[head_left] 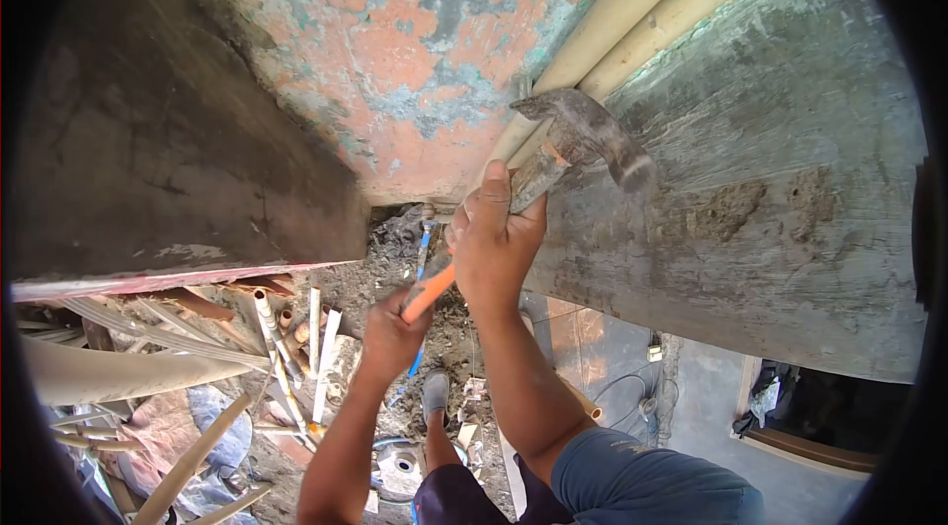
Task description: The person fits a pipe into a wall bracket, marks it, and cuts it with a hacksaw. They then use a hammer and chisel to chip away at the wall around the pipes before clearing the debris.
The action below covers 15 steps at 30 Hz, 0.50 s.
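A claw hammer [591, 128] with a worn metal head and an orange-and-grey handle slants across the middle of the view, head up and to the right. Close below the head, my right hand [497, 246] is wrapped round the handle, its thumb lying along it. My left hand [393, 337] is closed round the handle's lower orange end. The head overlaps two cream pipes [632, 16] that run along the corner between the peeling pink wall [395, 51] and the grey plastered surface [750, 160].
Lengths of pipe and wood [197, 327] lie heaped at lower left beside crumpled cloth [178, 436]. Rubble [449, 327] covers the ground around my shoe [435, 395]. A blue pipe [423, 253] stands near the wall's foot. At lower right is a dark framed opening [829, 416].
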Motion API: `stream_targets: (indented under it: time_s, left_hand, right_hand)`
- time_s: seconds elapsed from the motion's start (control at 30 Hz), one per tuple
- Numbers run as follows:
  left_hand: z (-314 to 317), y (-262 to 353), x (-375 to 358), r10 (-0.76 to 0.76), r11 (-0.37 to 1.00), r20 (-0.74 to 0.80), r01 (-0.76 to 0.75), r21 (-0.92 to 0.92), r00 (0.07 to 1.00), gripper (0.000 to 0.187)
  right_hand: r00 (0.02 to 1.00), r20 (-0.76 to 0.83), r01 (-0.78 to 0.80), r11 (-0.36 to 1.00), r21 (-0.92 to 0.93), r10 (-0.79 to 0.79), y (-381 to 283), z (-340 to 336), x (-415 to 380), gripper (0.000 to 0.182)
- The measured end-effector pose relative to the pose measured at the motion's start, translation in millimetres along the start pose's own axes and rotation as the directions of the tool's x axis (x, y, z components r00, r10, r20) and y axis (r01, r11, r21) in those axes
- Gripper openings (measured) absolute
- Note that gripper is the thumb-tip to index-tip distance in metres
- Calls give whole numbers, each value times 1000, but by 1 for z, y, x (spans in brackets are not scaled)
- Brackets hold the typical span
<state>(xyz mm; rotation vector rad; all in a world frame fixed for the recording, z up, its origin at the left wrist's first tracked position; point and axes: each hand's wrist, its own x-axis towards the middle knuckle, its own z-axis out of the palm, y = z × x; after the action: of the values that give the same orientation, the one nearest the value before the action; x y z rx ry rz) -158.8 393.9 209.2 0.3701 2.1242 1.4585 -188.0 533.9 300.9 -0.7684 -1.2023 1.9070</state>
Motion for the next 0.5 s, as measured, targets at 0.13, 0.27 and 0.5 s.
stream_targets:
  time_s: [0.13,0.27,0.5]
  left_hand:
    - [8,25,-24,-193,979,-42,195,54,980,20]
    - [7,30,-24,-174,983,-74,178,51,982,23]
    - [8,62,-62,-157,958,-62,167,233,986,26]
  right_hand:
    - [994,66,-82,994,-73,87,-18,-5,-1,17]
    - [998,58,-20,979,-201,32,-12,-7,4,17]
    - [988,31,-140,964,-225,151,-45,-10,-10,24]
